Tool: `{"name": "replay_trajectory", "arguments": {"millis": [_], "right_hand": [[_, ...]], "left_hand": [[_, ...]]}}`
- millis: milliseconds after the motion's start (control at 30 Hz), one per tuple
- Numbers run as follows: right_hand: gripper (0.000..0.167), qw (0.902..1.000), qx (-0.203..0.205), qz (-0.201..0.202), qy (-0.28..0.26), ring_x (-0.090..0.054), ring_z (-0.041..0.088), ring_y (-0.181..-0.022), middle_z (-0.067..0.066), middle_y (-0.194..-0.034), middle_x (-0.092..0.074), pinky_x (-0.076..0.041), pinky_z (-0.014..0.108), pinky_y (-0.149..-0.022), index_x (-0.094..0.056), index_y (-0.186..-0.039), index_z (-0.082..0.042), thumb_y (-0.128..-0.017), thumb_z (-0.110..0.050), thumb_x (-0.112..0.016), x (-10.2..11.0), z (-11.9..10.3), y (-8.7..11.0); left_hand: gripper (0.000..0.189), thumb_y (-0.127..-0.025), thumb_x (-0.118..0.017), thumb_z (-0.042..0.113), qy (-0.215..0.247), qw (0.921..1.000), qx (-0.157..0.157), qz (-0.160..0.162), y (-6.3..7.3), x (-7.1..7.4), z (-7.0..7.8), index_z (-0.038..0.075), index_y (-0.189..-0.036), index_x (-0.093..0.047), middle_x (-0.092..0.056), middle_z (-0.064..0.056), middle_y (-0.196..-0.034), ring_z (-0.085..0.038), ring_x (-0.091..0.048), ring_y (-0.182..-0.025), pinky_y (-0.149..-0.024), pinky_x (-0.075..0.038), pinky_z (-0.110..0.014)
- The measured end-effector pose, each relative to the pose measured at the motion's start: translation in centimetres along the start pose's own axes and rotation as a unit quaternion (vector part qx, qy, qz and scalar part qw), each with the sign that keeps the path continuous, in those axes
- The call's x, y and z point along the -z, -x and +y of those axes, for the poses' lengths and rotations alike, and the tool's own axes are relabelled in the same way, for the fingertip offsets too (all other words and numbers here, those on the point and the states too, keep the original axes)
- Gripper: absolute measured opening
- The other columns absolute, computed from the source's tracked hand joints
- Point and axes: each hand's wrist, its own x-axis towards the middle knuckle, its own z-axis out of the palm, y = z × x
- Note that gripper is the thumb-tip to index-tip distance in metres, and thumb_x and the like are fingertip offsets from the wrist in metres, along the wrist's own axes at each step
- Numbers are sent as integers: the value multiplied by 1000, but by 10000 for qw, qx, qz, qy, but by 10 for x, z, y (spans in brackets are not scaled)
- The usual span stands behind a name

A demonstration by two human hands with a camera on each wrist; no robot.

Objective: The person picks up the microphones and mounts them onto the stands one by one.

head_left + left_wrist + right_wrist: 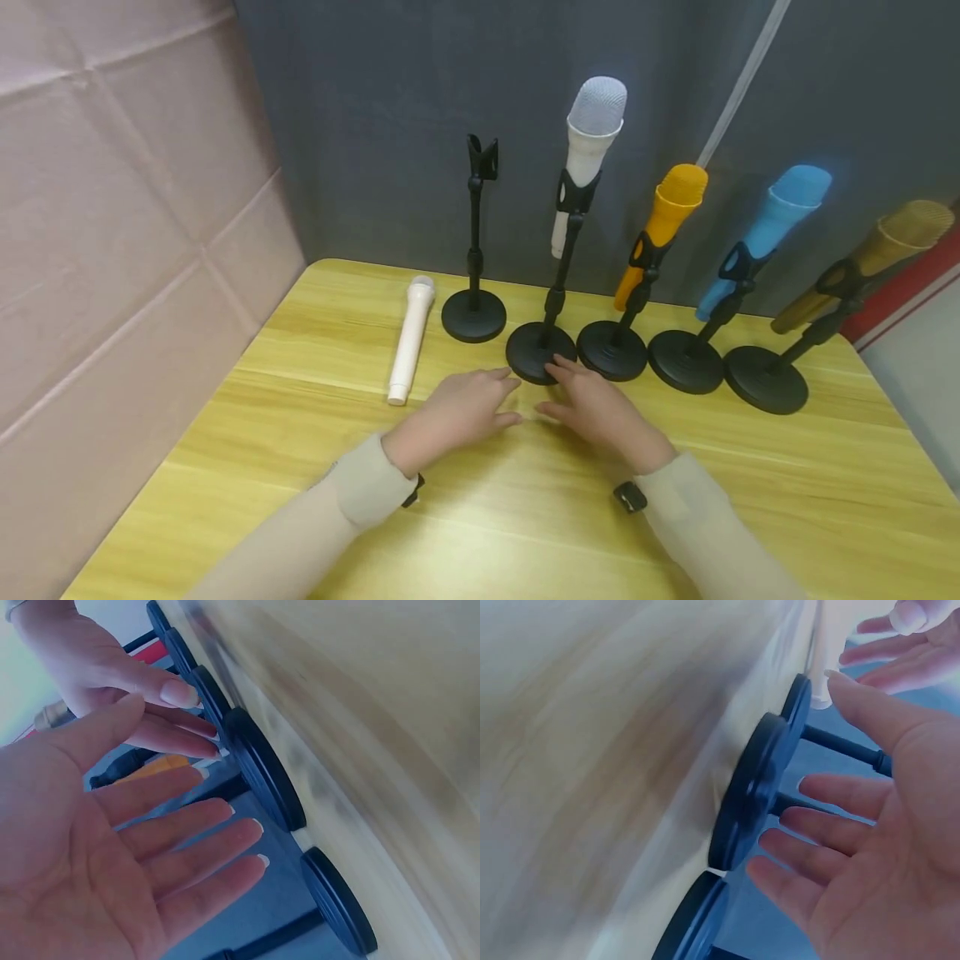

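Note:
My left hand is held over the table with its fingers extended and nothing in it. Opposite it, my right hand has straight fingers near the round base of the stand with the white microphone; whether the fingertips touch that base I cannot tell. In the left wrist view, the left palm faces the bases with its fingers spread. A second white microphone lies on the table left of a black stand whose clip is bare.
To the right stand three more black stands, holding an orange microphone, a blue microphone and a brown-gold microphone. A dark grey panel rises behind the wooden table. A pinkish padded wall borders the left side.

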Motion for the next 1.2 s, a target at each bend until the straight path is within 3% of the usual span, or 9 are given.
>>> {"name": "replay_trajectory", "arguments": {"millis": [200, 333, 467, 600, 700, 867, 1000, 1200], "right_hand": [[68, 9994, 266, 185, -124, -51, 42, -138, 22, -155, -45, -46, 55, -109, -51, -146, -2, -94, -40, -72, 3, -8, 1], [66, 9976, 410, 335, -437, -52, 39, -138, 21, -154, -48, -47, 53, -109, -53, -146, -3, -94, -39, -72, 6, -14, -1], [63, 9947, 435, 421, -836, -53, 35, -138, 17, -151, -53, -46, 52, -111, -54, -145, -5, -94, -38, -71, 10, -20, -6], [62, 9919, 403, 495, -1095, -53, 33, -139, 13, -149, -55, -45, 52, -112, -54, -145, -8, -95, -40, -70, 12, -24, -13], [64, 9899, 334, 542, -1265, -51, 32, -140, 11, -150, -55, -44, 52, -113, -52, -147, -9, -95, -41, -70, 12, -25, -18], [69, 9878, 234, 517, -1450, -47, 34, -143, 12, -154, -50, -42, 54, -115, -47, -151, -9, -95, -43, -69, 12, -27, -26], [72, 9862, 128, 505, -1569, -48, 34, -142, 13, -156, -47, -44, 53, -113, -43, -153, -11, -95, -45, -69, 11, -30, -33], [79, 9823, -125, 489, -1802, -51, 36, -140, 12, -159, -43, -46, 53, -111, -36, -157, -14, -95, -50, -67, 15, -41, -44]], "left_hand": [[55, -99, -62, 47, 391, 9970, 606, 294, 17, 9, -15, 11, -141, -59, -58, -10, -147, -30, -62, -129, -97, -57, -47], [53, -98, -65, 43, 565, 9901, 1065, 718, 23, 12, -29, 8, -138, -60, -64, -14, -138, -31, -67, -120, -93, -58, -47], [54, -97, -66, 42, 576, 9811, 1503, 1071, 26, 12, -44, 3, -135, -61, -68, -19, -122, -31, -72, -99, -78, -60, -45], [58, -98, -65, 45, 616, 9735, 1872, 1164, 27, 14, -58, 1, -136, -59, -65, -23, -116, -29, -68, -82, -60, -56, -39], [60, -98, -64, 46, 677, 9694, 2064, 1141, 26, 17, -68, 0, -136, -57, -61, -22, -111, -28, -63, -76, -53, -50, -36], [65, -99, -60, 48, 733, 9629, 2411, 970, 21, 19, -86, -1, -141, -51, -55, -20, -108, -28, -60, -74, -52, -46, -35], [70, -100, -56, 50, 856, 9573, 2679, 676, 17, 18, -98, -2, -145, -43, -54, -19, -108, -30, -60, -81, -58, -48, -38], [65, -101, -55, 50, 964, 9489, 2998, 218, 10, 16, -111, -2, -139, -44, -55, -19, -107, -32, -60, -86, -67, -50, -43]]}}
